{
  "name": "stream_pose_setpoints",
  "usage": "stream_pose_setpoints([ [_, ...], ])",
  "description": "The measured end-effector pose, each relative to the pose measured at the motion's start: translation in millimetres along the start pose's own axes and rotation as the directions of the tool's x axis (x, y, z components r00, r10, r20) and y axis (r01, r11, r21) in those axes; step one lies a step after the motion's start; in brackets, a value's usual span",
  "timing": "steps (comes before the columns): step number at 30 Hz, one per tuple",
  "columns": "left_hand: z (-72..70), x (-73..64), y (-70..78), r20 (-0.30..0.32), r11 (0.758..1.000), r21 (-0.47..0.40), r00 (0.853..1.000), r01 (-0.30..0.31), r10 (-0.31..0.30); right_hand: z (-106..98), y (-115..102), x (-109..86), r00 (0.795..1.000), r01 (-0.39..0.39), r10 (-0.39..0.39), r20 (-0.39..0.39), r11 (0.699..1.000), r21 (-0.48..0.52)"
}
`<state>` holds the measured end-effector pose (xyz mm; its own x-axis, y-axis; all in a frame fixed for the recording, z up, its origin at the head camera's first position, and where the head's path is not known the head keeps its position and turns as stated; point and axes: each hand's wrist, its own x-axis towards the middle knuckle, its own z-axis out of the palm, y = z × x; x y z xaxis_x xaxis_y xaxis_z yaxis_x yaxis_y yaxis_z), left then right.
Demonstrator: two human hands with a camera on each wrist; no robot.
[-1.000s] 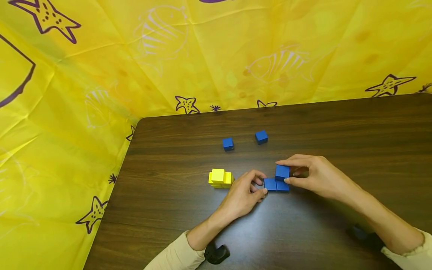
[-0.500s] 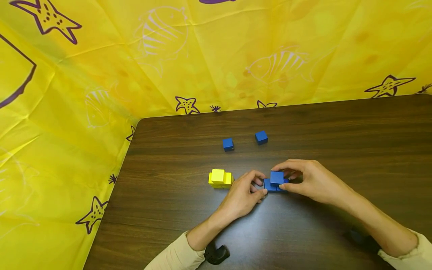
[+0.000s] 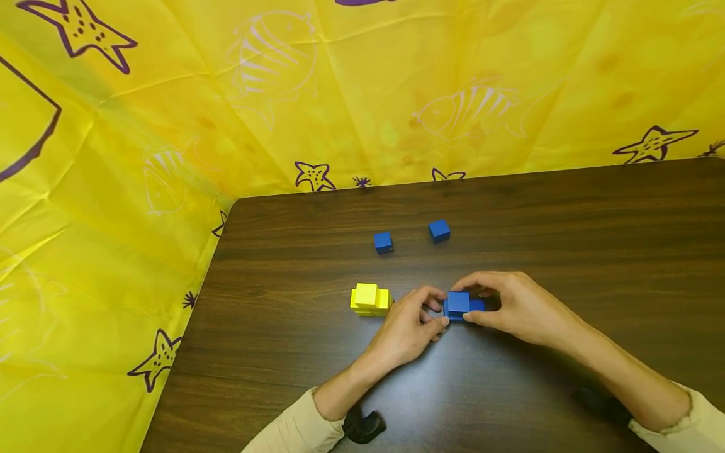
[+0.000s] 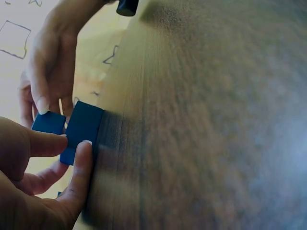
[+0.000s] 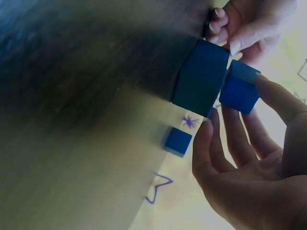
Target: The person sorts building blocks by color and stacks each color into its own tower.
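Two blue cubes stand side by side as a row (image 3: 477, 305) on the table. My left hand (image 3: 409, 324) pinches the row's left end between thumb and fingers. My right hand (image 3: 518, 308) holds another blue cube (image 3: 458, 303) between thumb and fingers, over the left part of the row. In the right wrist view a thin gap shows between this held cube (image 5: 240, 91) and the row (image 5: 201, 79). The left wrist view shows the left thumb against the row's side, with the held cube (image 4: 49, 123) close by the index fingertip.
Left of my left hand stands a stack of yellow blocks (image 3: 367, 296). Farther back lie two loose blue cubes, one at the left (image 3: 383, 242) and one at the right (image 3: 438, 231). A yellow patterned cloth (image 3: 362, 94) hangs behind the dark wooden table (image 3: 294, 264).
My right hand has carried its blue cube leftward and down, from over the row's right cube to over the left one. My left hand has stayed in place.
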<state>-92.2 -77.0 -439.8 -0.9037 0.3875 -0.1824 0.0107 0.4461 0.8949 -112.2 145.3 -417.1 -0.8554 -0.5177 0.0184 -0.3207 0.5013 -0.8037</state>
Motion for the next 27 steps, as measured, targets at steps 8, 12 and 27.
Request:
stream_pose_setpoints([
  [8, -1.6, 0.7, 0.8, 0.003, 0.999, 0.037, 1.000, -0.008, 0.008, 3.4, -0.5, 1.3, 1.000, 0.009, -0.009, 0.010, 1.000, 0.003],
  [12, -2.0, 0.7, 0.2, 0.002, 0.998, 0.057, 1.000, -0.017, 0.017, 3.3, -1.5, 1.2, 1.000, 0.006, -0.006, 0.015, 1.000, 0.003],
  [27, -3.4, -1.8, -0.8, 0.002, 0.996, 0.080, 1.000, -0.025, 0.025, 4.8, -0.5, 0.4, 0.999, 0.037, -0.037, 0.014, 0.999, -0.012],
])
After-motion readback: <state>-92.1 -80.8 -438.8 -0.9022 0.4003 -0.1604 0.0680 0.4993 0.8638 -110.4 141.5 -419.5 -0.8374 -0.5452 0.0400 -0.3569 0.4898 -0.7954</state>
